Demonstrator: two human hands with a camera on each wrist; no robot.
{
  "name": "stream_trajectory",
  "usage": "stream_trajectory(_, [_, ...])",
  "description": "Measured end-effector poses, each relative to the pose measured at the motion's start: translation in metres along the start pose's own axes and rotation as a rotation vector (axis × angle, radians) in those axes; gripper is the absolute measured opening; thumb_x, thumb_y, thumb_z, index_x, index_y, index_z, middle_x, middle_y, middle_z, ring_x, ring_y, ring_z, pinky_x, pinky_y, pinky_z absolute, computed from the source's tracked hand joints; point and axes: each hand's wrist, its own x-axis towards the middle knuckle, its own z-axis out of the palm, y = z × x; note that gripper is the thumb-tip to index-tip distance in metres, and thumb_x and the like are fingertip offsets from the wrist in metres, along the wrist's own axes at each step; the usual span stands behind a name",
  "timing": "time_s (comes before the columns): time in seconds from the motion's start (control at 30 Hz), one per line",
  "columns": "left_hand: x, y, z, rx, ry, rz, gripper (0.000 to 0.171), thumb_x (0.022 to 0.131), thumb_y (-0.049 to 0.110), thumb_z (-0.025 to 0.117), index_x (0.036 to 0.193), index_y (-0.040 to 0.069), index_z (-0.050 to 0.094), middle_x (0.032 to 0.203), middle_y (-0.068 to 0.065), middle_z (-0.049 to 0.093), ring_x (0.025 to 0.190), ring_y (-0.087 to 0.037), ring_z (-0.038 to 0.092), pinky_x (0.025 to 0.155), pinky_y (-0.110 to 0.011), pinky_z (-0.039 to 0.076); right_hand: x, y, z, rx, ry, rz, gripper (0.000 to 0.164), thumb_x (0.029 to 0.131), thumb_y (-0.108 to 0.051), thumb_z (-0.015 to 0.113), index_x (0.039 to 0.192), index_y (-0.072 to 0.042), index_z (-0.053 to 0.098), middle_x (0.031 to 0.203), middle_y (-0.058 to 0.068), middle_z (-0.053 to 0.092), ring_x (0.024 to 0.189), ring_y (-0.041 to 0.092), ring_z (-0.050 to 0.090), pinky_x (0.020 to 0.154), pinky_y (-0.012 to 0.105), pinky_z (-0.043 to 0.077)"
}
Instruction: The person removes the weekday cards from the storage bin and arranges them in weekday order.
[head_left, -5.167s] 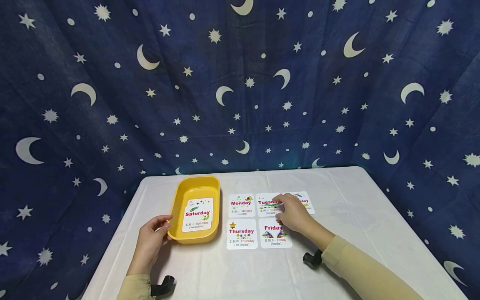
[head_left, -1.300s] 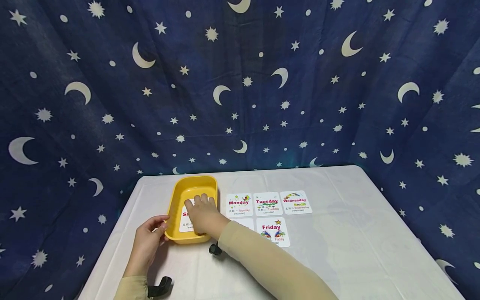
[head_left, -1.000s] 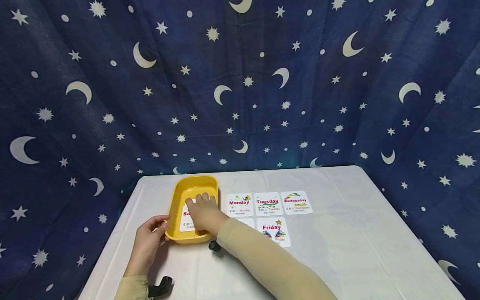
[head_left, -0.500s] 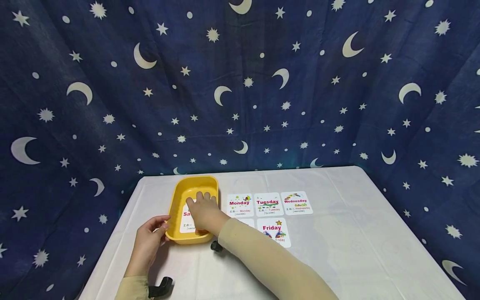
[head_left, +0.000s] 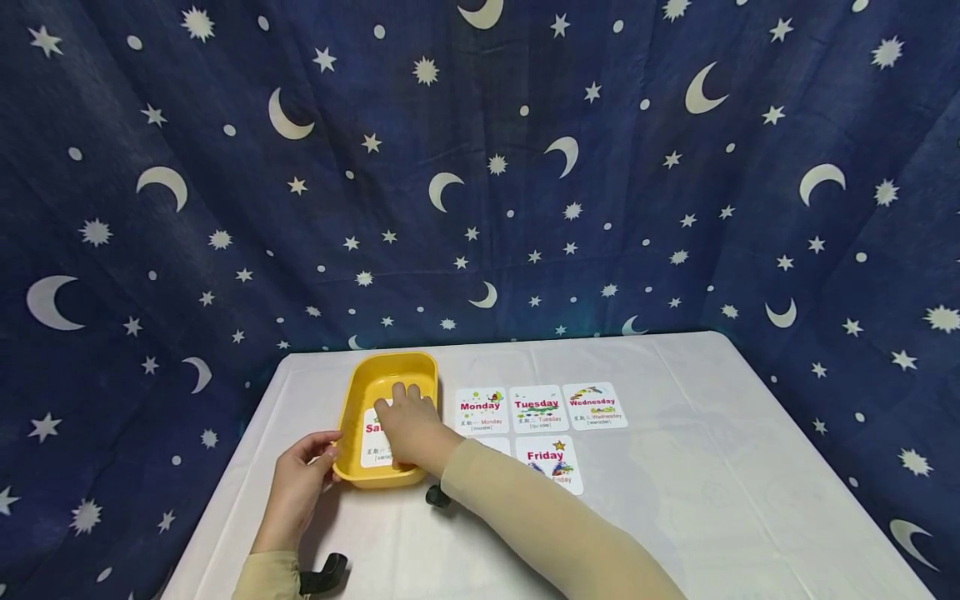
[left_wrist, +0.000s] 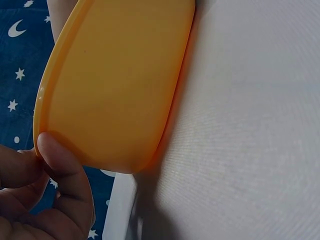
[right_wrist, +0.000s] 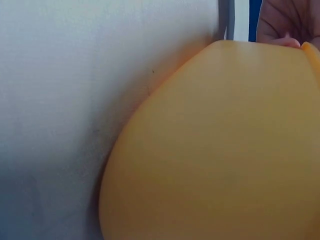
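My left hand (head_left: 297,479) pinches the near-left rim of a yellow plastic tray (head_left: 384,364). The left wrist view shows its thumb (left_wrist: 62,160) against the tray's outer wall (left_wrist: 120,85). Inside the tray lies a white Saturday word card (head_left: 374,450). My right hand (head_left: 416,429) reaches into the tray over the card's right part, fingers bent downward. Its fingertips are hidden, so whether they grip the card is unclear. The right wrist view shows only the tray's outer wall (right_wrist: 210,150) and part of the left hand (right_wrist: 287,22).
Right of the tray, Monday (head_left: 482,411), Tuesday (head_left: 537,408) and Wednesday (head_left: 595,406) cards form a row on the white-covered table (head_left: 712,467). Below are the Friday card (head_left: 550,458) and another card (head_left: 495,444), mostly hidden by the right sleeve (head_left: 547,525). A starry curtain (head_left: 480,167) hangs behind.
Since the oldest frame, my right hand has moved left from the Tuesday and Wednesday cards into the tray. Over the last second it has barely moved. The left hand stays at the rim.
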Motion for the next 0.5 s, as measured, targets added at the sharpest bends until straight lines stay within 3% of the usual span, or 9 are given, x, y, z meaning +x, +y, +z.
stream_trajectory(0.23, [0.0008, -0.0014, 0.0007, -0.006, -0.008, 0.004, 0.034, 0.107, 0.000, 0.060, 0.140, -0.004, 0.063, 0.107, -0.009, 0.053, 0.073, -0.013, 0.059, 0.064, -0.023, 0.058, -0.0018, 0.0028, 0.0033, -0.025, 0.059, -0.023, 0.060, 0.091, -0.029, 0.085, 0.144, -0.028, 0.058, 0.131, 0.003, 0.055, 0.109, 0.021, 0.047, 0.088, 0.034, 0.046])
stream_trajectory(0.5, [0.0003, -0.0017, -0.0007, -0.011, -0.014, 0.002, 0.034, 0.107, 0.001, 0.059, 0.141, -0.005, 0.061, 0.107, -0.007, 0.054, 0.074, -0.013, 0.059, 0.064, -0.023, 0.058, -0.0047, 0.0064, 0.0032, 0.013, 0.136, -0.041, 0.055, 0.094, -0.021, 0.081, 0.144, -0.030, 0.062, 0.128, 0.006, 0.055, 0.102, 0.022, 0.051, 0.082, 0.032, 0.053])
